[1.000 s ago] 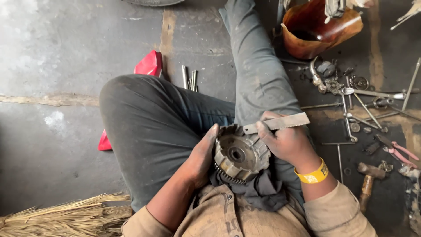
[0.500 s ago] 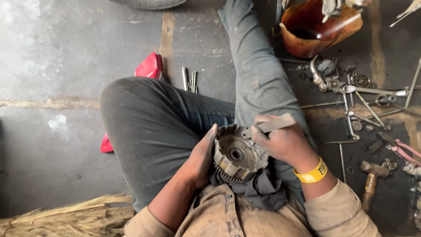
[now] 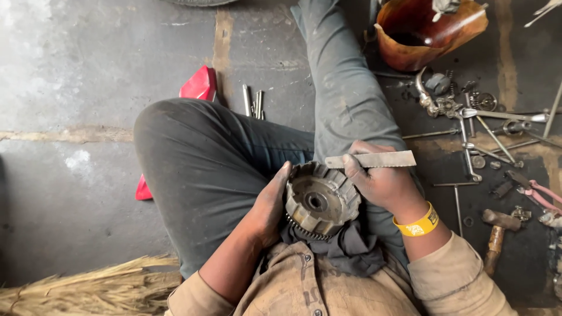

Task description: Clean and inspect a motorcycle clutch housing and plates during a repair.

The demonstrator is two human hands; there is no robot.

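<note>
A round metal clutch basket (image 3: 319,200) with slotted walls and a toothed ring rests in my lap on a dark cloth (image 3: 345,248). My left hand (image 3: 270,205) cups its left side and holds it steady. My right hand (image 3: 380,181) grips a flat toothed metal blade (image 3: 374,159), which lies across the top rim of the basket. A yellow band (image 3: 417,222) circles my right wrist. I sit on the floor with my legs in grey trousers (image 3: 234,152).
To the right lie several wrenches and small metal parts (image 3: 486,126), a wooden-handled hammer (image 3: 496,234) and pink-handled pliers (image 3: 535,190). A brown bowl (image 3: 430,35) stands at the top. Red plastic (image 3: 199,85) and metal rods (image 3: 253,100) lie left; a straw broom (image 3: 82,287) at bottom left.
The blade in my right hand has slid back and forth across the basket's rim, now lying flatter and further left over it. My left hand has kept its hold.
</note>
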